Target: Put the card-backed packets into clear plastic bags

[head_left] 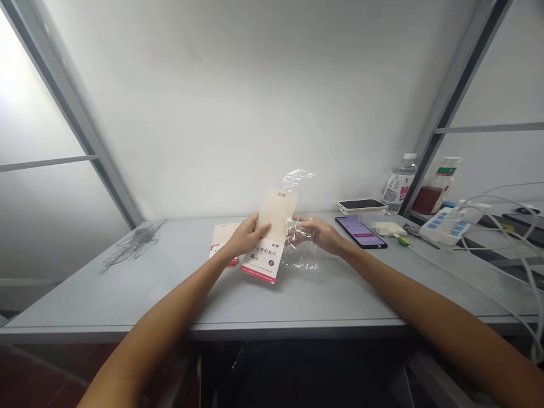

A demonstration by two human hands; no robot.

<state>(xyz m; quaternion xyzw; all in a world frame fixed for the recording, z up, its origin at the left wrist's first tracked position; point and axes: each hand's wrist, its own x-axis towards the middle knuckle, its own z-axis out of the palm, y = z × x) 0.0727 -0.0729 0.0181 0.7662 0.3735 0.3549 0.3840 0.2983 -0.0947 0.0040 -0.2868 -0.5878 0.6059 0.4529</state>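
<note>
My left hand grips the left edge of a cream and white cardboard ruler-set package with a red strip along its lower end. It is held tilted above the table. On its right side is a clear plastic bag, pinched by my right hand, whose fingers show through or behind the film. Whether the bag still covers part of the package I cannot tell. Behind my left wrist, similar red and white packages lie on the table, partly hidden.
To the right lie a lit phone, a second phone, a small cream block and a white power strip with cables. Two bottles, one clear and one with red liquid, stand behind. Dark scribbles mark the table's left.
</note>
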